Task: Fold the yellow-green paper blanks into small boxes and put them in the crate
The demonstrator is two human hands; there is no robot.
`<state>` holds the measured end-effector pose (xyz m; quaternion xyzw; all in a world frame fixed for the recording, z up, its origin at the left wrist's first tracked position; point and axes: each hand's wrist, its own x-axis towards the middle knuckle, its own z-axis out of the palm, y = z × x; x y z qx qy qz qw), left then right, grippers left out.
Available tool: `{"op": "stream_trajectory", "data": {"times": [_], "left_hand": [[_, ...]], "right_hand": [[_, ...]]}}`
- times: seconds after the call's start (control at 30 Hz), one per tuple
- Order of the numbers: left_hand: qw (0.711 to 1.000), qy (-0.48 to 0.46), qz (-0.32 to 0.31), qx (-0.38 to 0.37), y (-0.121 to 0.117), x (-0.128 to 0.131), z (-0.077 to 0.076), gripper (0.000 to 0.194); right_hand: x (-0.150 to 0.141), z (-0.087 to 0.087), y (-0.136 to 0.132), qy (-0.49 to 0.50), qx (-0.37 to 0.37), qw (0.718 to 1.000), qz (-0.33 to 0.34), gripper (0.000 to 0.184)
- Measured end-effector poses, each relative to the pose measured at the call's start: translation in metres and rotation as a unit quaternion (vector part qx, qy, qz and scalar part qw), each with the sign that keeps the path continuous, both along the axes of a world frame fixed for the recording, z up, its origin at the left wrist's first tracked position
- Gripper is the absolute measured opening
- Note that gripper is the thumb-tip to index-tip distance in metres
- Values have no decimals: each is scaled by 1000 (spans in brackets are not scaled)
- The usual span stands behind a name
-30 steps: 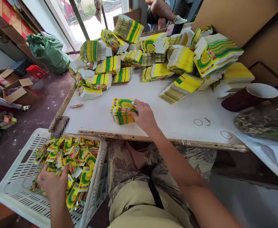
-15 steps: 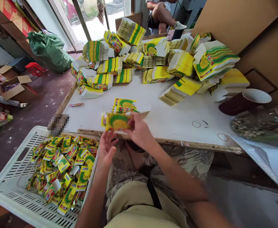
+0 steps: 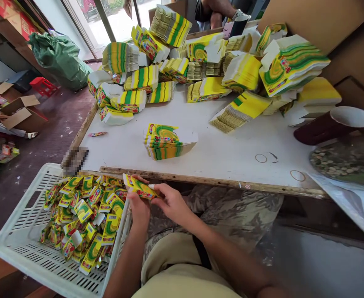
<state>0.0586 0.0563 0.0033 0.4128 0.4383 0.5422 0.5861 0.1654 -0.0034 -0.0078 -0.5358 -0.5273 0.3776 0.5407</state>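
Observation:
A small yellow-green carton [image 3: 141,189] is between my hands, just in front of the table's near edge. My left hand [image 3: 139,205] grips its left part from below, fingers behind it. At its right end, the thumb and fingers of my right hand [image 3: 169,200] pinch the carton. On the table beyond lies a stack of flat cartons [image 3: 165,142] of the same print, white flaps to the right. To the left of my left hand, a white plastic basket [image 3: 20,244] holds many small yellow-green cartons [image 3: 90,223], heaped toward its right side.
Bundles of flat cartons [image 3: 141,78] are piled along the table's [image 3: 219,157] far side. A dark red cup [image 3: 318,128] lies tipped at the right beside a clear jar [image 3: 346,159]. One person's legs [image 3: 219,12] show behind the table. A green sack [image 3: 59,60] stands on the floor.
My right hand took a carton from the stack and brought it down toward me. My left hand left the basket, moved right, and now grips the carton too.

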Motion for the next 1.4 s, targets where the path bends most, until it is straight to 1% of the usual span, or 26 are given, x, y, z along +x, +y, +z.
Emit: {"op": "stream_trajectory", "data": {"times": [0.07,0.13,0.2,0.23,0.3,0.4,0.47,0.53,0.57,0.6,0.63,0.67,0.7,0.73,0.77,0.8,0.87,0.9,0.97,1.03,1.07,1.13,1.2,1.27,1.33,1.4], "left_hand": [[1000,1,-24,14,-3,-5,-6,50],[999,28,-11,26,-3,-11,-12,36],[997,73,-5,29,-2,-19,-14,29],[995,92,-24,29,0,-24,-13,29],[990,105,-88,43,4,-37,-4,38],[972,114,-167,121,11,-56,20,70],[942,192,-220,168,12,-62,37,88],[885,315,-292,179,9,-60,48,103],[855,362,-328,175,6,-56,50,106],[832,392,-355,167,3,-50,50,101],[820,409,-368,158,-1,-44,48,92],[818,419,-365,149,-5,-38,45,80],[823,424,-350,145,-9,-32,40,70],[832,424,-326,148,-13,-28,35,65],[842,422,-298,158,-17,-24,29,65],[848,416,-278,177,-20,-22,24,69],[848,393,-275,227,-26,-20,15,79],[843,383,-281,252,-28,-20,12,82],[830,377,-293,287,-28,-20,8,80],[822,386,-302,291,-26,-21,8,68],[819,395,-308,280,-25,-21,8,62],[813,415,-327,242,-22,-22,9,54],[816,419,-341,206,-20,-22,7,57],[836,391,-332,194,-18,-20,4,68],[864,359,-289,201,-17,-19,1,81],[891,354,-196,206,-15,-18,-2,90]], "right_hand": [[12,-1,1,1,1,1000,-24,15],[22,-1,0,-6,4,999,-40,7],[31,-1,-2,-29,25,998,-47,8],[35,0,-3,-47,42,996,-57,10],[44,2,-6,-101,85,987,-88,12],[54,8,-10,-228,152,953,-130,12],[54,14,-14,-305,193,925,-116,14],[48,20,-17,-349,233,905,-72,17],[44,22,-19,-360,250,897,-48,19],[39,24,-21,-364,261,893,-36,20],[35,25,-22,-358,263,895,-41,19],[32,25,-23,-338,258,903,-64,18],[29,25,-24,-301,242,917,-99,24],[28,24,-24,-247,210,936,-137,37],[27,22,-24,-180,167,955,-166,51],[26,20,-22,-103,116,973,-171,61],[24,13,-18,62,1,993,-99,61],[24,9,-16,140,-50,988,-40,57],[22,1,-11,262,-110,956,66,56],[21,-7,-8,321,-129,933,101,67],[21,-10,-8,325,-126,933,92,73],[20,-12,-10,284,-104,951,62,79],[19,-10,-14,179,-67,980,50,78],[17,-6,-19,47,-27,997,62,70],[16,-2,-22,-52,10,996,65,59],[17,-2,-21,-91,41,994,37,55]]}}
